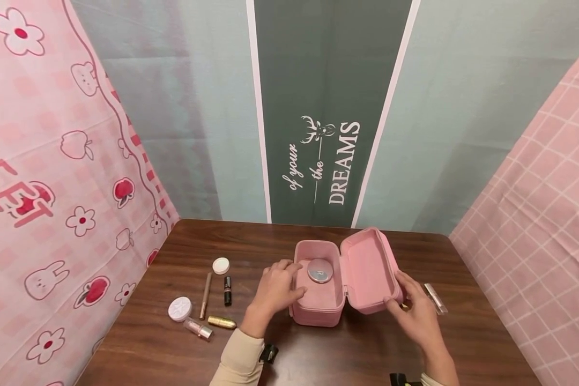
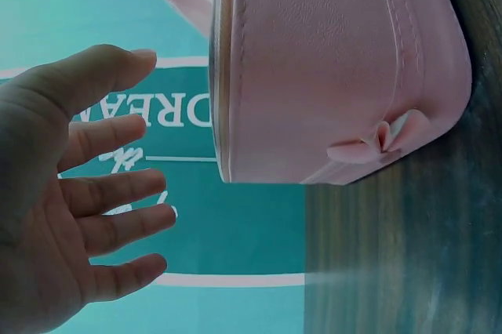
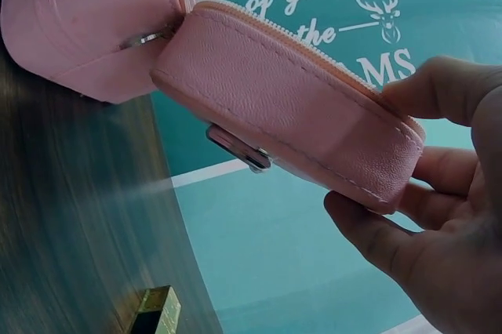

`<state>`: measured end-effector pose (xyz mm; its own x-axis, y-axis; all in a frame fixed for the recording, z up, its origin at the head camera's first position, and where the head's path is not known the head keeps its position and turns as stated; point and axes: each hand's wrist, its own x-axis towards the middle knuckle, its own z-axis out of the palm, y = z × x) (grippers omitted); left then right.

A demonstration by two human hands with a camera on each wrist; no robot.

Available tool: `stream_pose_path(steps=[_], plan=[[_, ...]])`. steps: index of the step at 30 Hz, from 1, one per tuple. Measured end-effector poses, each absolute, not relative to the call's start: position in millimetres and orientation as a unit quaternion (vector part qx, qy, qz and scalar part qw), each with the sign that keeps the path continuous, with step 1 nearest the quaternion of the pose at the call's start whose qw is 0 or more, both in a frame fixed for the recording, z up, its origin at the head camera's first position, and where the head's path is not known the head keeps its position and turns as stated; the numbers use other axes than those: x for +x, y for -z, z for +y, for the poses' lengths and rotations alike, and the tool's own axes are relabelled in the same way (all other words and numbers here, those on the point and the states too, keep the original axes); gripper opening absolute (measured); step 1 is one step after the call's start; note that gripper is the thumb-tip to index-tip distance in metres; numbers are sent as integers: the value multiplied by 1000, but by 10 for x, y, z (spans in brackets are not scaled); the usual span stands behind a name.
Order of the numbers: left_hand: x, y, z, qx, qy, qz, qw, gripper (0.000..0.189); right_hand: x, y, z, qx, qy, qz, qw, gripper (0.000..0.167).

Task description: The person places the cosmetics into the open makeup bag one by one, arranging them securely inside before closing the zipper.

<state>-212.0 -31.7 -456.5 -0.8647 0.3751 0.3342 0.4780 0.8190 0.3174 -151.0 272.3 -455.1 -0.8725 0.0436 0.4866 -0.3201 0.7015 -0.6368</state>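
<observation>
A pink zippered cosmetic case [image 1: 317, 316] stands on the table with its lid [image 1: 366, 271] swung out to the right. Inside lies a round silver-and-pink compact [image 1: 320, 271]. My right hand [image 1: 417, 311] grips the lid's outer end, thumb on the zipper edge [image 3: 376, 99] and fingers beneath. Over the left rim of the case is my left hand [image 1: 279, 287], its fingers spread and relaxed. In the left wrist view that hand [image 2: 86, 185] holds nothing, and a small bow [image 2: 382, 139] shows on the case's side wall.
Left of the case lie a white star-patterned round container [image 1: 180, 309], a small white round piece [image 1: 220, 266], a brown pencil [image 1: 205, 296], a black tube [image 1: 228, 291], a gold tube [image 1: 222, 321] and a pinkish clear tube [image 1: 198, 328]. Another slim tube [image 1: 435, 298] lies at right.
</observation>
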Motion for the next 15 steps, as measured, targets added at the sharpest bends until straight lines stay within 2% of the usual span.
stream_pose_path(steps=[7,15], plan=[[-2106,4636,-455,-204,225,-945,124,52,-1514,4577,2712,88,-419,-868,253,52],[-2063,4771,-611,-186,223,-946,143,52,-1501,4572,2707,93,-427,-867,238,53]])
